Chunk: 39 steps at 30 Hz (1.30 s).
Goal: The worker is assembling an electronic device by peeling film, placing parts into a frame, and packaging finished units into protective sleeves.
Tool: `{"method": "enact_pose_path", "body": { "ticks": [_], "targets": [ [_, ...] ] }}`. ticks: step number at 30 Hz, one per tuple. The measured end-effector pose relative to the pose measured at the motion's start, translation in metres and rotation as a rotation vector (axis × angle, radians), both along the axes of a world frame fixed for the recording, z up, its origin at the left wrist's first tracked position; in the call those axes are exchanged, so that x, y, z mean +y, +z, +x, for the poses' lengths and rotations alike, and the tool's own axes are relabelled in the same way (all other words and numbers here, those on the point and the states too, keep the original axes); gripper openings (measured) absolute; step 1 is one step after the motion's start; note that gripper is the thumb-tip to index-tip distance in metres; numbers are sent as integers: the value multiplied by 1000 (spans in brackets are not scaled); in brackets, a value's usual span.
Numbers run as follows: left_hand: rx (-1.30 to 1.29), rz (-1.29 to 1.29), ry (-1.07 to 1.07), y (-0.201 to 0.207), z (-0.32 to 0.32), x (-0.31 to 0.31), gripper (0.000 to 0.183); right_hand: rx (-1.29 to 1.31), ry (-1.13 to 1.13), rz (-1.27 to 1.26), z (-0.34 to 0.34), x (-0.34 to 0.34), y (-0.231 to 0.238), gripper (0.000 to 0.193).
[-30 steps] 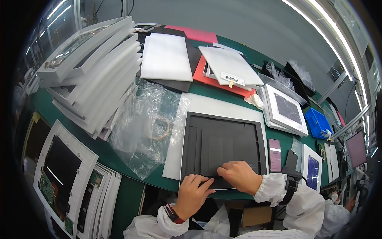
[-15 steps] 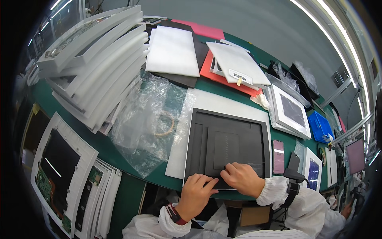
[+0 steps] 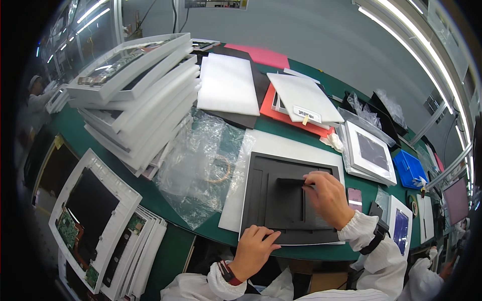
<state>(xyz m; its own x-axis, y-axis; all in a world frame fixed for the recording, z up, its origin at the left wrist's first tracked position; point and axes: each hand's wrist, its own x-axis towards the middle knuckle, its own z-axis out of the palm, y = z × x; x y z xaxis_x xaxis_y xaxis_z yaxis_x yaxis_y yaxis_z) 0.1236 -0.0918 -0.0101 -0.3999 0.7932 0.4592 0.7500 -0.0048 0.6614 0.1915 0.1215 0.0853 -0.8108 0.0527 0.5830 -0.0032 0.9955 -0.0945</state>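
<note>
right fingers (image 3: 316, 178) pinch black flap (image 3: 290, 182) at right end

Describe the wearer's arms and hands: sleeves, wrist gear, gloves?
Left hand and right hand: both bare, no gloves. Loose white sleeves with gathered cuffs. Left wrist: red-and-black band. Right wrist: bulkier black strapped-on device.

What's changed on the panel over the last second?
Your right hand has moved away from you, off the panel's near edge, and now pinches a black flap, lifted from the black panel, where it lay flat earlier. Your left hand stays at the near edge, toward the left corner; the clear plastic bag lies as before.
</note>
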Motion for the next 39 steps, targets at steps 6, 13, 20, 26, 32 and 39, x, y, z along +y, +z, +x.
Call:
{"method": "enact_pose_path", "body": {
  "ticks": [6, 13, 20, 26, 32, 39],
  "targets": [
    [-63, -42, -35, 3, -5, -8, 37, 97, -178, -520, -15, 12, 6, 32],
    [-1234, 215, -230, 37, -32, -16, 72, 418, -9, -1408, -1, -37, -1, 27],
    [-1600, 250, -303, 68, -19, 3, 41, 127, 217, -145, 33, -109, -37, 22],
    [-1464, 305, -15, 60, -46, -25, 43, 446, -53, -786, 113, -149, -48, 24],
    [-1230, 295, 59, 64, -95, -28, 44, 610, -581, -924, 210, -137, -97, 15],
    [-1212, 297, 163, 46, -173, -37, 35, 730, -764, -954, 275, -89, -102, 12]
  ]
}}
